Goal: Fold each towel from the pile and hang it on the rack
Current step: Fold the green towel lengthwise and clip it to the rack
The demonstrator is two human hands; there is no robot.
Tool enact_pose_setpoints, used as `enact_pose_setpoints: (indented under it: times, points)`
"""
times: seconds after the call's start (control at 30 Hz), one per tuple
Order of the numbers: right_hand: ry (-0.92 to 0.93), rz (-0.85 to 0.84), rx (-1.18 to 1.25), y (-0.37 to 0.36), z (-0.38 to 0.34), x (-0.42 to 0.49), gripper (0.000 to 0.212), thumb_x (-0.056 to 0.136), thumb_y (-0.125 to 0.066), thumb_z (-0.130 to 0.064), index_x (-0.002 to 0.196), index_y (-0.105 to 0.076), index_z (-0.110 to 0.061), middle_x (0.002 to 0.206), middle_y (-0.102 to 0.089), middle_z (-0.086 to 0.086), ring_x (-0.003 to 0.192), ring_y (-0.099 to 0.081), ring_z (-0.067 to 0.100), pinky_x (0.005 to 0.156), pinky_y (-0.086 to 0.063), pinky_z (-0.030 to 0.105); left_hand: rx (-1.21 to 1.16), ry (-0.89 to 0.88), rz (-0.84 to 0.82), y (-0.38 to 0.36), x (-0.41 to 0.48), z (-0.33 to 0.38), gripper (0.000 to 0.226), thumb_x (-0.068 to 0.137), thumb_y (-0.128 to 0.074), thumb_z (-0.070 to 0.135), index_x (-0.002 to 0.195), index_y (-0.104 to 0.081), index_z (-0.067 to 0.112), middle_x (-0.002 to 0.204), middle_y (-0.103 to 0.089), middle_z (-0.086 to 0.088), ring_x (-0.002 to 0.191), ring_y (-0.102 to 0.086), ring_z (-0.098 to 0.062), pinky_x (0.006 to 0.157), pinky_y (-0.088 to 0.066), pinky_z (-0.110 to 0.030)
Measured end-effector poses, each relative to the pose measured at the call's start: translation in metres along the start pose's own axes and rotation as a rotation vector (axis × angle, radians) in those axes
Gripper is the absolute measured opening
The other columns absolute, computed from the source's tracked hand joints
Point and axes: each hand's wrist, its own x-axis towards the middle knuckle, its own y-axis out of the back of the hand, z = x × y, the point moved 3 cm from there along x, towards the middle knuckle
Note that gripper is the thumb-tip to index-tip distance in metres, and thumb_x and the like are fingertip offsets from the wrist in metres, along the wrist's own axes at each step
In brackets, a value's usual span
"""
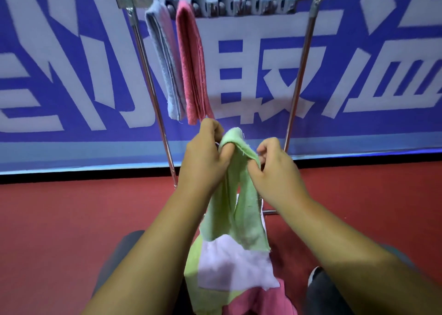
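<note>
I hold a light green towel (pixel 241 202) up in front of me. My left hand (pixel 203 156) pinches its top edge on the left and my right hand (pixel 275 166) pinches the same edge on the right. The cloth droops between and below them in two hanging folds. Beneath it lies the pile (pixel 234 271) of towels, with a pale lilac one on top, a green one and a pink one under it. The metal rack (pixel 299 80) stands ahead, with a folded blue-grey towel (pixel 165 58) and a folded pink towel (pixel 191 61) hanging from its top bar at the left.
A row of grey clips (pixel 244 6) runs along the rack's top bar to the right of the hung towels. Behind stands a blue banner (pixel 358 75) with large white characters. The floor (pixel 59 219) is red. My knees (pixel 334 295) flank the pile.
</note>
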Motion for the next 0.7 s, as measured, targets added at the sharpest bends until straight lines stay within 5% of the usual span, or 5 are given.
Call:
enact_pose_setpoints:
  times: [0.1,0.33,0.5,0.7]
  points:
    - [0.035,-0.075,-0.036,0.01,-0.025,0.005,0.019,0.097,-0.063,-0.03,0.1,-0.044,-0.027,0.084,-0.064,-0.002,0.083,-0.062,0.034,0.069,-0.05,0.044,-0.033,-0.02,0.031,0.016,0.005,0.022,0.022,0.094,-0.066,0.023,0.108,-0.05,0.026,0.089,-0.062,0.015,0.08,-0.059,-0.002,0.065,-0.044,-0.018]
    - [0.088,-0.046,-0.068,0.06,-0.087,0.037,0.014,0.098,-0.061,-0.024,0.095,-0.048,-0.02,0.08,-0.063,0.003,0.072,-0.06,0.031,0.058,-0.045,0.039,0.082,-0.134,0.125,0.07,0.039,0.068,0.018,0.092,-0.066,0.023,0.103,-0.051,0.026,0.089,-0.064,0.008,0.077,-0.062,-0.017,0.067,-0.054,-0.041]
    - [0.212,0.079,-0.047,0.111,-0.14,0.078,0.015,0.096,-0.065,-0.024,0.092,-0.05,-0.023,0.077,-0.062,0.001,0.069,-0.059,0.027,0.058,-0.047,0.039,0.185,-0.298,0.233,0.119,0.08,0.114,0.027,0.096,-0.068,0.02,0.121,-0.059,0.022,0.101,-0.057,0.009,0.085,-0.056,-0.018,0.069,-0.048,-0.036]
    - [0.233,0.019,-0.13,0.133,-0.162,0.115,0.013,0.097,-0.066,-0.018,0.092,-0.058,-0.026,0.09,-0.066,-0.002,0.081,-0.064,0.02,0.066,-0.052,0.037,0.375,-0.226,0.18,0.128,0.105,0.114,0.012,0.096,-0.062,0.013,0.086,-0.055,0.016,0.081,-0.06,-0.002,0.08,-0.06,-0.032,0.058,-0.035,-0.035]
